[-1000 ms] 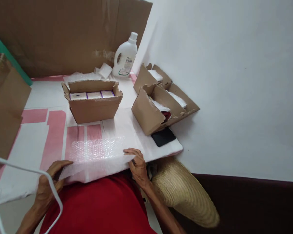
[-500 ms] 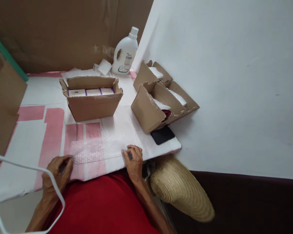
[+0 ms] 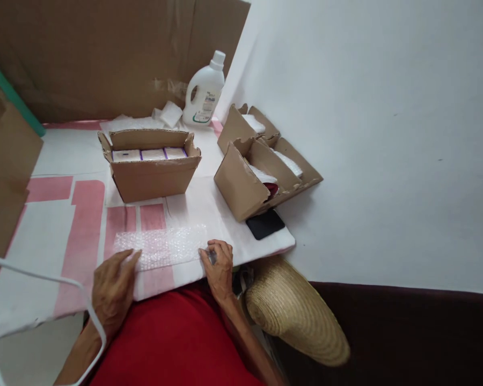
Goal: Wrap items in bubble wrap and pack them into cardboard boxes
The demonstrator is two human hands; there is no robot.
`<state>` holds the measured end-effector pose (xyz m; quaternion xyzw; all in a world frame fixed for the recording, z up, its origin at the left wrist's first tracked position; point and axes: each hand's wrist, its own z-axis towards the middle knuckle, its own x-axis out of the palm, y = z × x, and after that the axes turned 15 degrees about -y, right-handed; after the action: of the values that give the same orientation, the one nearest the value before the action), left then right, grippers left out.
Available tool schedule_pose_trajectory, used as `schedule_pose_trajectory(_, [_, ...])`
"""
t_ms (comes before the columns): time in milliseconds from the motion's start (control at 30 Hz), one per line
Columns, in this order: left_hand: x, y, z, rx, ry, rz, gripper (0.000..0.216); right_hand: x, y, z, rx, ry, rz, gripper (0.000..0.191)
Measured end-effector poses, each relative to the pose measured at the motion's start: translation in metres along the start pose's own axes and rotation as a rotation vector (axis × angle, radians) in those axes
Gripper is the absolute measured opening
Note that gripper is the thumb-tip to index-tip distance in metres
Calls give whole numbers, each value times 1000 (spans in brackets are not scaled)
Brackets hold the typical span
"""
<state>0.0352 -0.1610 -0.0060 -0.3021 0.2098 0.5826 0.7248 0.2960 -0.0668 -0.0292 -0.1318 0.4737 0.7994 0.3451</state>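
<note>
A strip of clear bubble wrap (image 3: 165, 246) lies flat near the table's front edge. My right hand (image 3: 219, 268) pinches its right end between thumb and fingers. At the lower left of the strip is my left hand (image 3: 115, 289), its fingers stretched out and the thumb a little apart. The fingertips touch or hover just over the wrap; which of the two I cannot tell. Behind the strip stands an open cardboard box (image 3: 153, 179) with several small white, purple-edged packs (image 3: 153, 155) inside.
Cardboard bins (image 3: 241, 187) holding bubble-wrapped items stand at the right, beside a black phone (image 3: 264, 223). A white jug (image 3: 204, 96) is at the back. A straw hat (image 3: 298, 311) hangs below the table edge; a white cable (image 3: 44, 275) loops at lower left.
My left hand has left the strip's left end and moved right along its front edge, fingers extending. My right hand stays at the right end. The view has shifted slightly.
</note>
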Motion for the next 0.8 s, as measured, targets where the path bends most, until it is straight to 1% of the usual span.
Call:
schedule_pose_trajectory(67, [3,-5,-2,150,97,-92,45,0,0,0,6,3,0,13])
schedule_pose_trajectory(133, [5,-7,-5,203,141,-99,43,0,1,1,15,12,-5,12])
schedule_pose_trajectory(267, [7,-4,-11,211,167,-88,44,-1,2,5,40,14,-23,7])
schedule_pose_trajectory(333, [7,-3,-12,211,162,-92,45,-2,4,6,50,-44,-31,2])
schedule_pose_trajectory(400, [7,-3,-13,198,155,-97,45,-3,11,4,33,-141,-47,12])
schedule_pose_trajectory(433, [7,-3,-13,193,154,-101,46,-3,17,1,-4,-176,-51,17])
schedule_pose_trajectory(467, [7,-3,-14,188,155,-104,46,-2,25,-3,-70,-176,-44,22])
schedule_pose_trajectory(500, [8,-2,-14,184,157,-105,46,0,34,-9,-170,-129,-19,26])
schedule_pose_trajectory(533, [8,-2,-15,182,160,-106,46,2,42,-15,-297,-34,22,31])
schedule_pose_trajectory(600, [8,-1,-16,186,166,-112,45,7,57,-26,-530,235,87,46])
schedule_pose_trajectory(633, [8,-1,-16,183,171,-113,45,9,60,-29,-587,356,82,56])
schedule_pose_trajectory(667, [9,-1,-16,178,180,-112,46,10,59,-30,-595,439,47,64])
schedule_pose_trajectory(700, [8,-1,-16,171,185,-110,46,9,55,-30,-564,482,-9,71])
schedule_pose_trajectory(733, [8,-1,-16,161,188,-106,47,6,49,-29,-511,494,-69,76])
schedule_pose_trajectory(800, [7,-3,-15,143,190,-103,47,-3,31,-23,-432,467,-152,84])
